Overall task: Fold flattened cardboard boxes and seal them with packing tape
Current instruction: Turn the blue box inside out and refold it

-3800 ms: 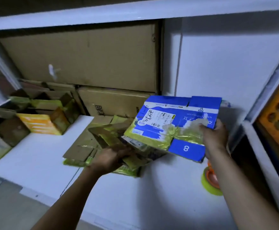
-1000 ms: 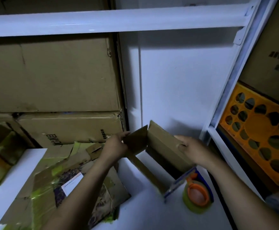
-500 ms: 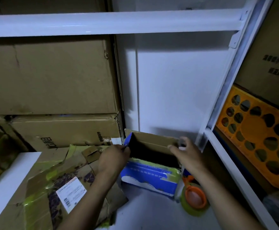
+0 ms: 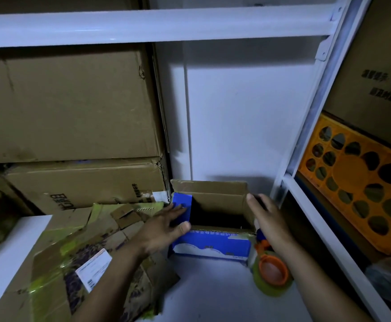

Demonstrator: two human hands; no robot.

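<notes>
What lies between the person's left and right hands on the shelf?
In the head view, the blue box stands between the left hand and the right hand, its top open; each hand touches one end.

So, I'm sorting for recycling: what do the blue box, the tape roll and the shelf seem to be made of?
Blue box: cardboard, raw brown inside, outside printed blue with a slight sheen. Tape roll: yellowish-green glossy film, probably plastic, on an orange core that looks plastic. Shelf: smooth white surface, likely painted metal or laminate; cannot tell which.
</notes>
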